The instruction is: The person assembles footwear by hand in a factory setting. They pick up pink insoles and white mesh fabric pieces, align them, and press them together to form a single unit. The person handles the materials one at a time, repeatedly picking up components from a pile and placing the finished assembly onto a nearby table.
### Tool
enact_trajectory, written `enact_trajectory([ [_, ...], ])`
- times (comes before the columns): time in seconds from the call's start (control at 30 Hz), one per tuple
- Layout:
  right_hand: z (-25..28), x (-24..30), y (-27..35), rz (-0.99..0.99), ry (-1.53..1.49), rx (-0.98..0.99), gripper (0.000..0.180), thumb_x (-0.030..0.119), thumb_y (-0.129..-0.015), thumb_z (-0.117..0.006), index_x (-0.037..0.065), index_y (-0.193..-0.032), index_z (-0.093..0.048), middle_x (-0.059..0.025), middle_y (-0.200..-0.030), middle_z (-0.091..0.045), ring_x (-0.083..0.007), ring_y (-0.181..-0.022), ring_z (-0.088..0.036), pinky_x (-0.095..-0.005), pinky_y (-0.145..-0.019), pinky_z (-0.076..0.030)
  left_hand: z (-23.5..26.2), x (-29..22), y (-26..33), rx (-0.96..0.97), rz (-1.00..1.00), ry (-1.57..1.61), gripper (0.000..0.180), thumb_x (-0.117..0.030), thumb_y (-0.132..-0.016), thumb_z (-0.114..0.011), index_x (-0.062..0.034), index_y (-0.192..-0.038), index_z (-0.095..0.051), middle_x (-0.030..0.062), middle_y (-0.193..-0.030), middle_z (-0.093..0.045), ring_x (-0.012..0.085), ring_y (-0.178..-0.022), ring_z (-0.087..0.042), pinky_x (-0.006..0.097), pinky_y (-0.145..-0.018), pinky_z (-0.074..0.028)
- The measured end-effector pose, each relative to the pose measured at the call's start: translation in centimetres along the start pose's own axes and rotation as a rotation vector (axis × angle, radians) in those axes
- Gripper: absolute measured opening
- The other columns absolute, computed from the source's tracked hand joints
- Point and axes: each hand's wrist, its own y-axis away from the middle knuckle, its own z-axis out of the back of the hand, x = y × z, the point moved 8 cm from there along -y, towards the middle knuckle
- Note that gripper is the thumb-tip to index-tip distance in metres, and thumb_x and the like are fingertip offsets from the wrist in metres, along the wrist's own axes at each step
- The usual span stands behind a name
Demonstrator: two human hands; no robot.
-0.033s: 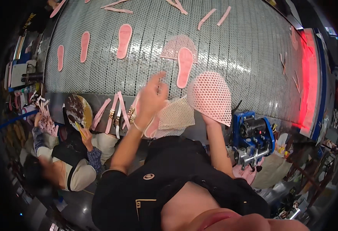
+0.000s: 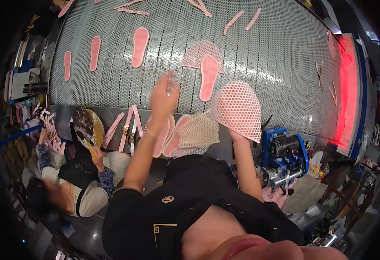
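Observation:
My right hand [image 2: 240, 132] holds up a white honeycomb mesh upper [image 2: 240, 106]; most of its fingers are hidden behind the mesh. My left hand [image 2: 164, 99], slightly blurred, hovers over the belt's near edge with fingers apart and nothing visible in them. Just left of the held mesh, a pink insole [image 2: 208, 78] lies on the metal mesh conveyor belt [image 2: 259, 56], overlapping a flat mesh piece [image 2: 202, 51]. Below my left hand are more pink insoles [image 2: 162, 141] beside a cream mesh stack [image 2: 194, 132] on the near ledge.
Further insoles [image 2: 140, 47] and pink straps [image 2: 233, 22] lie spread over the belt. A blue motor unit [image 2: 285, 151] stands to my right. A red-lit opening [image 2: 348, 91] is at the belt's right end. At left, a co-worker [image 2: 79, 173] holds a yellow-handled brush [image 2: 88, 145] by a round glue-smeared dish [image 2: 88, 125].
My left hand has shifted left, uncovering more of the insoles on the ledge. The right hand and its mesh upper have barely moved.

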Motion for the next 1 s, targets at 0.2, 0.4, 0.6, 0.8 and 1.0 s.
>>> enact_trajectory([
  [0.2, -1.5, -2.8, -6.2, -0.101, 0.011, 0.053, 0.047, 0.032, -0.100, -0.033, 0.003, -0.135, -0.043, -0.0129, -0.136, -0.049, -0.0299, -0.123, -0.047, -0.0433, -0.104, -0.040, 2.8, 20.2, -16.7, -0.436, 0.054, -0.714, 0.080, -0.035, -0.080, -0.071, 0.0021, -0.139, -0.032, 0.0239, -0.137, -0.042, 0.0389, -0.129, -0.036, 0.048, -0.105, -0.031],
  [0.4, -3.9, -10.5, -16.0, -0.094, 0.648, -0.020, 0.049, 0.036, -0.099, -0.034, 0.005, -0.135, -0.046, -0.0122, -0.136, -0.050, -0.0278, -0.123, -0.048, -0.0428, -0.103, -0.041, 3.0, 21.6, -19.3, -0.271, 0.185, -0.823, 0.086, -0.032, -0.074, -0.074, 0.0053, -0.137, -0.031, 0.0210, -0.118, -0.052, 0.0351, -0.110, -0.051, 0.048, -0.095, -0.042],
  [0.6, -6.1, -19.5, -28.4, 0.049, 0.859, 0.020, 0.054, 0.041, -0.099, -0.032, 0.005, -0.137, -0.042, -0.0152, -0.139, -0.046, -0.0298, -0.129, -0.042, -0.0453, -0.107, -0.036, 7.7, 21.7, -12.1, -0.434, 0.216, -0.684, 0.087, -0.022, -0.070, -0.070, 0.0110, -0.138, -0.026, 0.0293, -0.121, -0.050, 0.0419, -0.113, -0.050, 0.046, -0.096, -0.044],
  [0.8, 7.0, -19.6, -27.4, -0.230, 0.336, -0.455, 0.054, 0.041, -0.100, -0.034, -0.001, -0.133, -0.043, -0.0203, -0.130, -0.050, -0.0312, -0.123, -0.047, -0.0441, -0.105, -0.038, 8.2, 18.9, -3.1, -0.383, 0.492, -0.523, 0.086, -0.023, -0.073, -0.065, 0.0118, -0.140, -0.024, 0.0318, -0.127, -0.044, 0.0437, -0.117, -0.047, 0.047, -0.095, -0.044],
  [1.0, 7.8, -11.8, -7.7, -0.471, 0.761, -0.115, 0.046, 0.035, -0.099, -0.043, -0.001, -0.127, -0.049, -0.0155, -0.118, -0.059, -0.0235, -0.108, -0.058, -0.0386, -0.096, -0.045, 3.5, 12.8, -6.7, -0.389, 0.221, -0.348, 0.085, -0.024, -0.074, -0.065, 0.0093, -0.140, -0.025, 0.0288, -0.128, -0.044, 0.0431, -0.116, -0.048, 0.048, -0.094, -0.045],
])
